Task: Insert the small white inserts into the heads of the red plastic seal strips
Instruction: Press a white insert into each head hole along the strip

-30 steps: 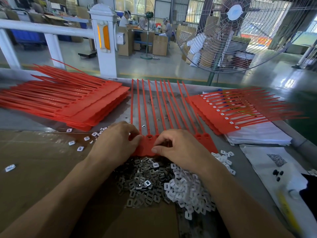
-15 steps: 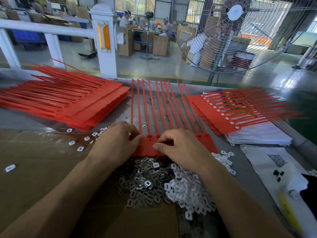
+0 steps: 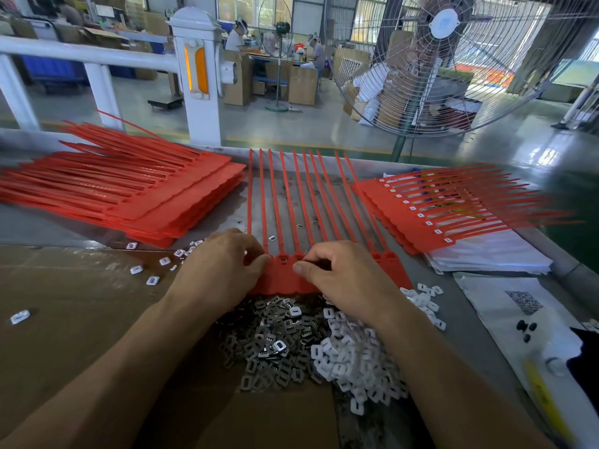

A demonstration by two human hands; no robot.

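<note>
both hands curl over the red strip [image 3: 285,270]: left hand [image 3: 220,270] pinches its edge, right hand [image 3: 343,277] pinches at a head; inserts [image 3: 350,358] heaped below.

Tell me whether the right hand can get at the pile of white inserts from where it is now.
Probably yes. The right hand rests on the red seal strip sheet, and the white inserts pile lies just below its wrist with nothing over it; only its own forearm overhangs part of the pile.
</note>
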